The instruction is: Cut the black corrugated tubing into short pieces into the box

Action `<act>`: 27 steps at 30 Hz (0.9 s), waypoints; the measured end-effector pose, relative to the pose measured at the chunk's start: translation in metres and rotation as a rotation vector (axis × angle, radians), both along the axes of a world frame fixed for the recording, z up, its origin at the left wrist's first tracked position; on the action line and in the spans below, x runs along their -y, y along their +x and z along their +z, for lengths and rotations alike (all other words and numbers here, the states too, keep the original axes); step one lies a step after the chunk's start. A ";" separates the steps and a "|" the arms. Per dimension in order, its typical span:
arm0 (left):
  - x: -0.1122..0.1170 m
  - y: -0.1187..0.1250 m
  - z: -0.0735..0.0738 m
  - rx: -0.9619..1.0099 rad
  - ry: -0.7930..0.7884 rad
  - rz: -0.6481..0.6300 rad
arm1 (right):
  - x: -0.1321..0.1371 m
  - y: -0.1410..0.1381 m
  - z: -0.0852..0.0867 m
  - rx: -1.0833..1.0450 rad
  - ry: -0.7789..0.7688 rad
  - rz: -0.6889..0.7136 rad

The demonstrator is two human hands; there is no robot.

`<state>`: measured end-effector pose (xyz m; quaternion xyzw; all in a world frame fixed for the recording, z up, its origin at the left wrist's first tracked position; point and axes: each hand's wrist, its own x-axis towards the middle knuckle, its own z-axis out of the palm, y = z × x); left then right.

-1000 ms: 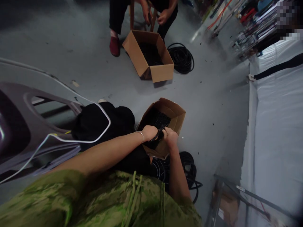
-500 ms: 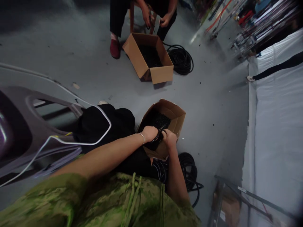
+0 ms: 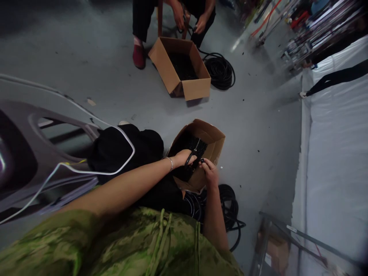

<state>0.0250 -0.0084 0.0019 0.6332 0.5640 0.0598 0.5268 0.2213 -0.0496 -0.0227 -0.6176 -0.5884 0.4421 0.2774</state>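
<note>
My left hand (image 3: 185, 158), with a bracelet at the wrist, grips black-handled scissors (image 3: 189, 158) whose metal blades point away from me over the near cardboard box. Just right of it, my right hand (image 3: 209, 170) pinches a short end of black hose (image 3: 202, 161) between thumb and fingers. The scissors and the hose end are apart. Beneath both hands stands the open cardboard box (image 3: 214, 134), with many small black pieces (image 3: 184, 142) inside. A coil of black hose (image 3: 230, 205) lies on the floor beside my right forearm.
Across from me a seated person's hands (image 3: 201, 23) work with a black hose above another open box (image 3: 197, 90). Another hose coil (image 3: 220, 71) lies beside that box. A white tube (image 3: 94, 173) crosses near my knee, by a grey chair (image 3: 23, 126). A metal-framed cart (image 3: 304, 241) stands at lower right.
The scissors have moved off the hose end, and their blades now point away from me. My right hand has shifted slightly right, leaving a small gap between my hands.
</note>
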 end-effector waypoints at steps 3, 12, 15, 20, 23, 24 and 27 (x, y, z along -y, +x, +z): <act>0.003 0.001 0.006 0.208 -0.164 0.122 | 0.003 -0.002 0.004 -0.015 0.004 -0.004; 0.010 0.002 0.012 0.466 -0.342 0.215 | 0.007 -0.009 0.008 -0.083 0.035 0.028; 0.010 0.002 0.010 0.533 -0.379 0.252 | 0.008 -0.011 0.008 -0.112 0.023 0.016; 0.010 0.002 0.015 0.547 -0.386 0.271 | 0.008 -0.010 0.014 -0.140 0.006 0.024; 0.010 0.001 0.019 0.520 -0.399 0.268 | 0.009 -0.011 0.016 -0.119 0.031 0.045; 0.010 0.000 0.020 0.506 -0.395 0.261 | 0.010 -0.011 0.017 -0.117 0.037 0.050; 0.010 -0.001 0.021 0.461 -0.361 0.230 | 0.011 -0.013 0.018 -0.100 0.063 0.076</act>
